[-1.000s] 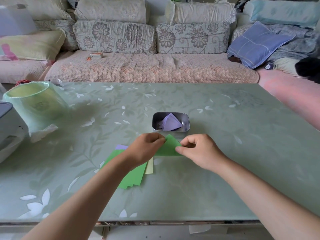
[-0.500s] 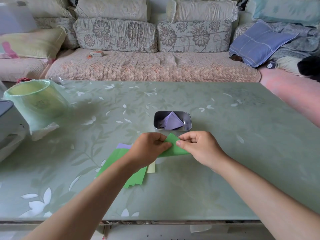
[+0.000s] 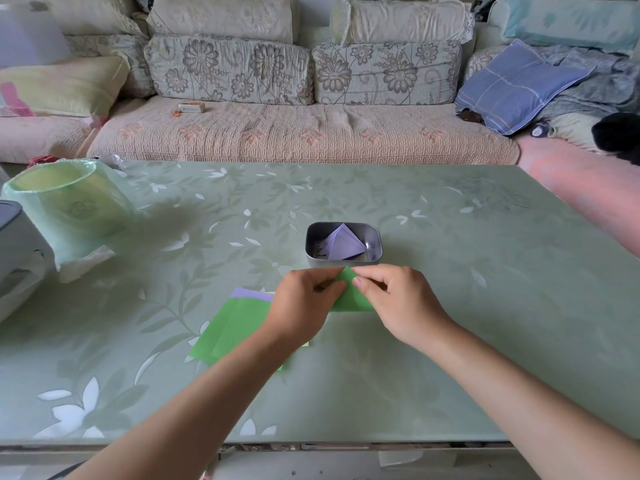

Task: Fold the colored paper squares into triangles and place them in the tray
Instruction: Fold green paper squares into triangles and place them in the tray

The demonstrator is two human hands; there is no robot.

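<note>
Hands (image 3: 304, 303) (image 3: 401, 299) closer on paper (image 3: 350, 300) — tray (image 3: 308, 244): triangles (image 3: 343, 245)

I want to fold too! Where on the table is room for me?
The widest bare patch is right of the tray and right hand, out to the table edge. Another lies between tray and sofa. Crowded: the left end by the lined bin, and the middle, where the left hand helps pinch the green sheet beside the paper stack.

Left hand (image 3: 306, 301) covers pt of green sheet (image 3: 351, 303).
</note>
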